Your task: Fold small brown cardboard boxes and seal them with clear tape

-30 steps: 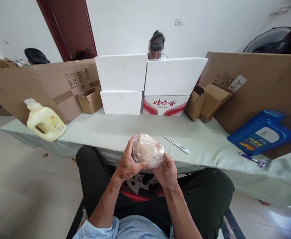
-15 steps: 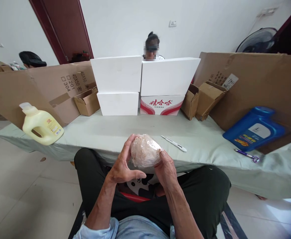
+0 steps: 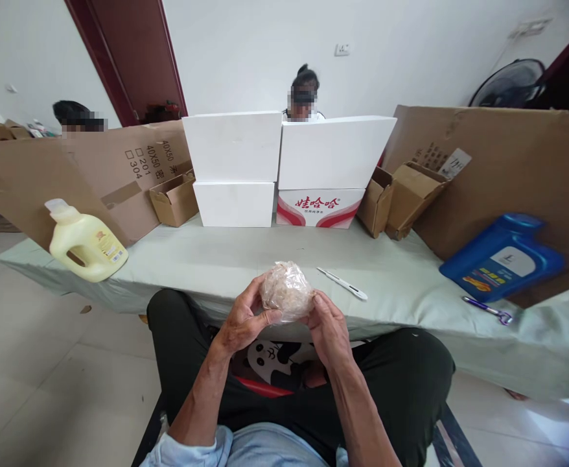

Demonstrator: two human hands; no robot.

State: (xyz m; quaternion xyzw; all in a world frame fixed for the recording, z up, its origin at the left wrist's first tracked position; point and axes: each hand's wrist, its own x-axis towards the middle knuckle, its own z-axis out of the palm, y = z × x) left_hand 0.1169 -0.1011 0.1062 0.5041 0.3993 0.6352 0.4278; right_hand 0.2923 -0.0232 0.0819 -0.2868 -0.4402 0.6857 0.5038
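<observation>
Wrapped bundle (image 3: 287, 292): roundish, lumpy, pale pinkish-beige
Film on bundle: clear plastic, crinkled, glossy, with bright glints
Bundle's contents: hard to make out through the creases
Bundle's place: held between left hand (image 3: 246, 316), at its left side, and right hand (image 3: 329, 324), at its right, by the table's (image 3: 226, 253) near edge

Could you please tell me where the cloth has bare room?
The cloth is bare between the yellow jug and the wrapped bundle, and between the slim white tool and blue bottle; its back is crowded with boxes.
</observation>
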